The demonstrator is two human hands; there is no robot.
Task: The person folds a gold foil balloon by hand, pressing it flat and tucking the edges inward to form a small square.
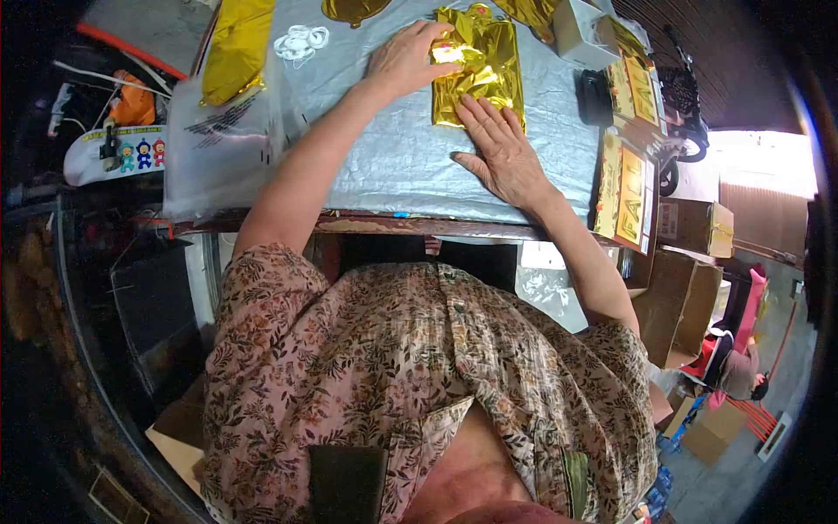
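Floral shirt (410, 367) fills the bottom of the view, closest to the lens, and both bare arms reach up from it to the table (384, 166). At the far middle of the table lies a sheet of gold foil (484, 74), crinkled and folded into a rough rectangle, flat on the grey cover. The left hand (403, 61) rests palm down on the foil's upper left corner; its fingers (436, 42) lie close together and bend slightly onto the shiny surface, pressing it down. The right hand (506, 155) lies flat at the foil's lower edge, its fingers (480, 118) a little spread with their tips on the foil, the thumb out to the side on the grey cover. Just left of the left hand sits a small bundle of white loops (302, 40), and beyond it another strip of gold foil (236, 44) lies over a clear plastic bag (218, 144) at the table's left end. To the right of the foil stand a small box (578, 26) and a black object (598, 94), then a stack of gold-printed cards (628, 188) along the table's right edge. Cardboard boxes (685, 301) sit lower down on the right, off the table.
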